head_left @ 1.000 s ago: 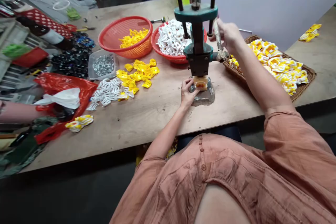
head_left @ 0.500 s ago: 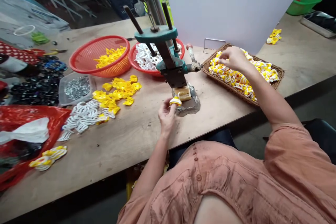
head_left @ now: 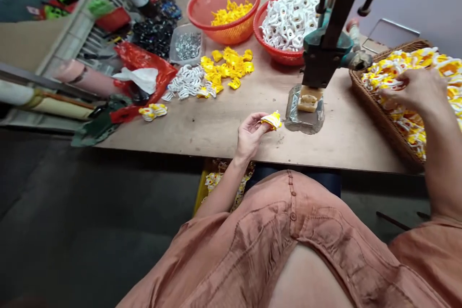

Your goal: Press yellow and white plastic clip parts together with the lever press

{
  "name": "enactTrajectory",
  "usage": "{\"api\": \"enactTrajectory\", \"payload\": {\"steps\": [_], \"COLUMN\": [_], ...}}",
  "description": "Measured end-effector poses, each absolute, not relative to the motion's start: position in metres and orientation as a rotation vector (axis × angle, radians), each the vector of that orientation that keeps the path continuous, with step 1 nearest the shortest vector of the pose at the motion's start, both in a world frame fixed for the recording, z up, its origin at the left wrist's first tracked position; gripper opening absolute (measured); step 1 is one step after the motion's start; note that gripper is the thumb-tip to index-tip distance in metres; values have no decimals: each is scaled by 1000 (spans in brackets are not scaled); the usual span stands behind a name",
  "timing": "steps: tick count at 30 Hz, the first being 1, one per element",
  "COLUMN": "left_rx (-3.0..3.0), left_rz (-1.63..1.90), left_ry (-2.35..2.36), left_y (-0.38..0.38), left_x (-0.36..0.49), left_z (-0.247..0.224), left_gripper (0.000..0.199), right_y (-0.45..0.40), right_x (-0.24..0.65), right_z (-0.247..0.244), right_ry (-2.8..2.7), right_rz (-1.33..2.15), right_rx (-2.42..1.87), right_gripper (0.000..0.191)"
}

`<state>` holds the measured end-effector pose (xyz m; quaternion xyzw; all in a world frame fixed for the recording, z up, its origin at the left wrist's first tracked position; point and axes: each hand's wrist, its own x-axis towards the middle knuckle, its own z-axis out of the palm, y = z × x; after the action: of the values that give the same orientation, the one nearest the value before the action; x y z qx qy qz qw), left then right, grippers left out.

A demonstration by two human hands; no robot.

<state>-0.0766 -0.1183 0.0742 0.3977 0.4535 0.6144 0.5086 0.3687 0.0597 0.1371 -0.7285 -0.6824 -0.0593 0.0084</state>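
My left hand (head_left: 250, 135) is closed on a small yellow and white piece (head_left: 272, 120), held over the table just left of the press base (head_left: 305, 122). On that base sits a pale block (head_left: 309, 99) under the dark head of the hand press (head_left: 321, 60). At the right, my right hand (head_left: 420, 87) is over the wicker basket (head_left: 382, 120), which is heaped with yellow and white pieces (head_left: 407, 122). Its fingers are bent at the pile, and whether they pinch a piece cannot be made out.
A red basket (head_left: 202, 14) holds yellow parts, and another (head_left: 285, 57) holds white parts. Yellow pieces (head_left: 231, 67), white pieces (head_left: 186, 82) and a clear box of metal bits (head_left: 187, 45) lie at the left. Red plastic (head_left: 144, 57) is farther left.
The view has swung left. My left hand has drawn the yellow and white piece away from the press block. My right hand is lower, at the pile in the wicker basket.
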Motion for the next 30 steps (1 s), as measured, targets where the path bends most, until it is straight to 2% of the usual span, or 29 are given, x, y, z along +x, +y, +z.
{"api": "enactTrajectory", "payload": {"steps": [5,7,10,12,15,19,21,25,30], "left_rx": [1056,1147,1397,1682,2032,2119,1939,1349,1072], "left_rz": [1506,1484,1244,1083,1116,1105,1148,1158,1146], "left_ry": [1272,1484,1834,1936,1836,1453,1298,893,779], "left_y": [-115,-112,-113,-112,-107,-94,-91,-95,-98], "left_x": [-112,-138,-170,-175,-150,-85,-56,-22,-14], "left_z": [45,32,32,47,75,88,83,76,74], "left_gripper": [42,36,27,35,53,41,36,50,51], "right_y": [63,56,28,0,-38,-69,-76,-79,-75], "right_x": [392,397,384,354,290,220,202,191,194], "right_z": [139,145,151,148,129,92,78,65,62], "right_ry": [-1772,-1647,-1578,-1576,-1507,-1385,-1318,-1317,-1444], "right_rz": [-26,-80,2,256,762,1162,1241,1224,1160], "right_rx": [-2239,-2087,-1718,-1443,-1096,-950,-924,-906,-932], "right_gripper": [61,69,82,77,64,61,62,63,41]}}
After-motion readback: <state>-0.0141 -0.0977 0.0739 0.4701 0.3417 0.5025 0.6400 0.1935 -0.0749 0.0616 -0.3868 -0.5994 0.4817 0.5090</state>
